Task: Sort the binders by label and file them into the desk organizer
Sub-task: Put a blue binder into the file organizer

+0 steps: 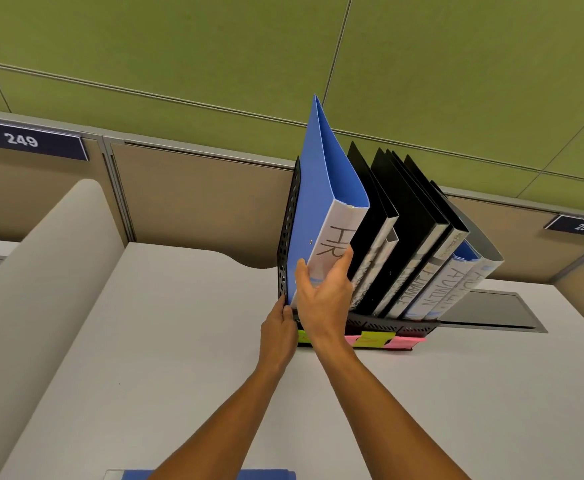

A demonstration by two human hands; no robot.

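The right hand (325,292) clasps the blue HR binder (321,202), seated at the organizer's (387,322) left end; the left hand (278,323) pinches its frame. Five binders look filed; another blue one (266,474) waits at the worktop's near edge.

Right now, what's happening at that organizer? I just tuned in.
A person is seating a blue HR binder in the leftmost slot of the black mesh desk organizer. The right hand grips its spine while the left hand holds the organizer's front left corner. Several binders already stand tilted to its right, some labelled ADMIN. Another blue binder lies at the near desk edge, apparently not yet filed.
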